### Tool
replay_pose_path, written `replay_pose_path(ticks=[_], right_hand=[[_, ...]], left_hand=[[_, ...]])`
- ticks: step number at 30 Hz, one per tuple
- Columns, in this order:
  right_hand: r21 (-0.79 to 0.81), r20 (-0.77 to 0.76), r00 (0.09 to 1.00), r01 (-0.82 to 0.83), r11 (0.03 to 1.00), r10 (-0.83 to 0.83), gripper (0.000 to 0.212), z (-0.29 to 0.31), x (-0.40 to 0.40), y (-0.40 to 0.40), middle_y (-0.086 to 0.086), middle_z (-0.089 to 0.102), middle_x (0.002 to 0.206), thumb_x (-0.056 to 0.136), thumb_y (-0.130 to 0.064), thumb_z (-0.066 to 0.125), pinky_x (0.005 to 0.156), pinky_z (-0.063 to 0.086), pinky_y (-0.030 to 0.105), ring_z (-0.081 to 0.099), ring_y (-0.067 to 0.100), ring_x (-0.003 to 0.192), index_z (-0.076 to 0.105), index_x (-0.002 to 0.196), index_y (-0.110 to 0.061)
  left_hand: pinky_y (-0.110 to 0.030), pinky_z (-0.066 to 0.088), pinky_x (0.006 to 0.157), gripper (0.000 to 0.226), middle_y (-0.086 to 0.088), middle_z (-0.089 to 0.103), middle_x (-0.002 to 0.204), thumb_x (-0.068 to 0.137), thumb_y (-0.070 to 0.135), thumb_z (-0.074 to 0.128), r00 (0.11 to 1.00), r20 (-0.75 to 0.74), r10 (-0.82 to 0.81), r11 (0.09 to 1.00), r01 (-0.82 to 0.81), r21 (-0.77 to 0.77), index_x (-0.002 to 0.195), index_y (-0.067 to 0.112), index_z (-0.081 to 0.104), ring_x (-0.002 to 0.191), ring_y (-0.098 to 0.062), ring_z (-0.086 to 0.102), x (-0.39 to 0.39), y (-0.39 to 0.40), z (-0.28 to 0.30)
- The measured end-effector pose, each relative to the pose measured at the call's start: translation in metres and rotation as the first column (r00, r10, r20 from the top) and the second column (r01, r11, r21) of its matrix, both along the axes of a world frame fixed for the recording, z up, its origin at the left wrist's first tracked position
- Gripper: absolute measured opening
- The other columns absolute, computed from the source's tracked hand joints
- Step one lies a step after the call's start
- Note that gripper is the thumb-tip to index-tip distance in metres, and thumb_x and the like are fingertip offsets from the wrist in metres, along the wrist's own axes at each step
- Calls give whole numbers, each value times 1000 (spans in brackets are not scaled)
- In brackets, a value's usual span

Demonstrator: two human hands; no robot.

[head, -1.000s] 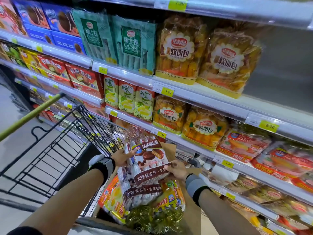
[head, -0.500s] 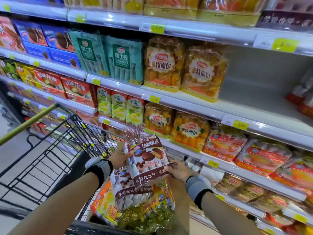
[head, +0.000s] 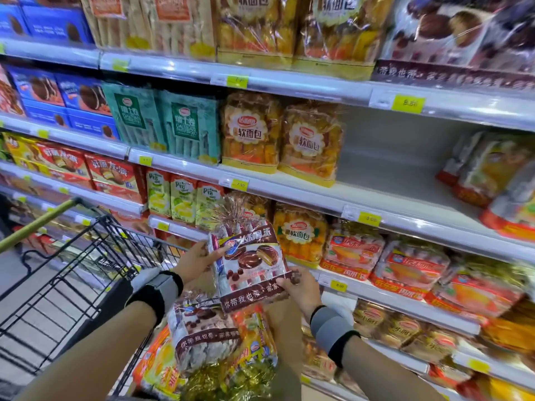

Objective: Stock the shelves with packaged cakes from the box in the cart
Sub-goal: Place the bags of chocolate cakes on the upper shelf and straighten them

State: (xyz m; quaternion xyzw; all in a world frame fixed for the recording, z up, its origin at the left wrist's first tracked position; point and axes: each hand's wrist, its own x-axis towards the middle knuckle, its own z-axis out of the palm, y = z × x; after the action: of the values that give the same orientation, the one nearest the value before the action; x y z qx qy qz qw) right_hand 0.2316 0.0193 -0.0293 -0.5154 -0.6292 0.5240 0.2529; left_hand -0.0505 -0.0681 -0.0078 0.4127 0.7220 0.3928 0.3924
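Observation:
Both my hands hold a brown-and-white bag of chocolate pie cakes (head: 250, 264) upright in front of the shelves, above the cart. My left hand (head: 197, 260) grips its left edge and my right hand (head: 301, 289) grips its lower right corner. Below it, the cardboard box (head: 285, 337) in the cart (head: 86, 273) holds another brown cake bag (head: 202, 334) and orange and yellow cake bags (head: 162, 363). Matching brown cake bags (head: 451, 39) stand on the top shelf at the right. A bare stretch of shelf (head: 388, 169) lies right of the soft-bread bags.
Shelves run across the view, full of packaged goods: blue boxes (head: 72, 96), green roll packs (head: 168, 123), orange soft-bread bags (head: 283, 137), red cake bags (head: 405, 267). Yellow price tags (head: 408, 103) line the shelf edges. The cart's green handle (head: 37, 224) is at left.
The bag has risen out of the box in both hands. My view has tilted up, so the top shelf with matching brown bags has come into sight.

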Motion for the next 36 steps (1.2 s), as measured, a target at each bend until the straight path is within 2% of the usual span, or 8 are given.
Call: replay_pose_path(ticks=[4, 7, 15, 20, 24, 26, 32, 36], right_hand=[[70, -31, 998, 56, 996, -54, 44, 14, 8, 1, 7, 63, 114, 82, -28, 76, 82, 57, 42, 65, 25, 100, 52, 119, -27], [143, -51, 997, 66, 988, -59, 44, 29, 19, 6, 6, 61, 114, 86, -23, 72, 70, 53, 21, 62, 18, 94, 53, 125, -17], [268, -126, 987, 128, 955, -97, 34, 65, 57, 24, -15, 55, 89, 87, -14, 70, 55, 44, 5, 53, -4, 75, 55, 117, -12], [322, -209, 964, 226, 919, -163, 30, 80, 75, 30, 0, 69, 102, 82, -22, 76, 76, 58, 39, 67, 20, 93, 60, 107, -27], [346, -274, 941, 290, 892, -199, 31, 108, 98, 29, -11, 62, 94, 84, -13, 74, 64, 46, 5, 60, 2, 87, 58, 110, -14], [357, -314, 929, 307, 882, -196, 32, 116, 112, 35, -11, 60, 95, 84, -14, 74, 60, 43, 2, 56, 1, 85, 59, 112, -15], [392, -378, 897, 379, 838, -229, 28, 140, 137, 36, 2, 74, 94, 79, -25, 78, 74, 59, 47, 72, 24, 82, 63, 102, -30], [395, -440, 863, 436, 809, -250, 27, 165, 161, 35, 1, 74, 94, 78, -22, 79, 73, 60, 43, 72, 22, 84, 63, 98, -31]], left_hand=[[-42, 52, 93, 123, -11, 48, 142, 53, 83, 66, 999, 6, 32, 997, -32, 76, 147, 14, 26, 121, -25, 54, 21, 7, 27], [-32, 50, 84, 102, -4, 44, 141, 72, 65, 63, 999, -37, 33, 990, -27, 136, 150, 14, 22, 114, -21, 56, 41, 16, 48], [-37, 48, 94, 84, 5, 61, 129, 69, 70, 66, 997, -76, 0, 953, 23, 302, 138, 27, 44, 117, -18, 58, 70, 36, 88], [-44, 52, 92, 93, -1, 61, 130, 67, 79, 63, 983, -181, 3, 938, 60, 341, 141, 30, 38, 114, -24, 60, 83, 59, 115], [-43, 51, 74, 92, -17, 63, 106, 76, 66, 64, 977, -212, 5, 922, 77, 379, 147, 20, 29, 91, -33, 62, 119, 65, 150], [-48, 51, 92, 93, -10, 62, 126, 71, 72, 64, 972, -234, -12, 903, 111, 414, 145, 25, 34, 112, -30, 59, 130, 69, 164], [-43, 50, 97, 56, 13, 66, 118, 77, 56, 68, 973, -218, -80, 840, 184, 510, 124, 29, 55, 111, -11, 61, 159, 79, 198], [-43, 53, 90, 66, 8, 69, 113, 71, 63, 65, 966, -243, -94, 808, 216, 548, 125, 27, 55, 104, -16, 65, 186, 85, 226]])
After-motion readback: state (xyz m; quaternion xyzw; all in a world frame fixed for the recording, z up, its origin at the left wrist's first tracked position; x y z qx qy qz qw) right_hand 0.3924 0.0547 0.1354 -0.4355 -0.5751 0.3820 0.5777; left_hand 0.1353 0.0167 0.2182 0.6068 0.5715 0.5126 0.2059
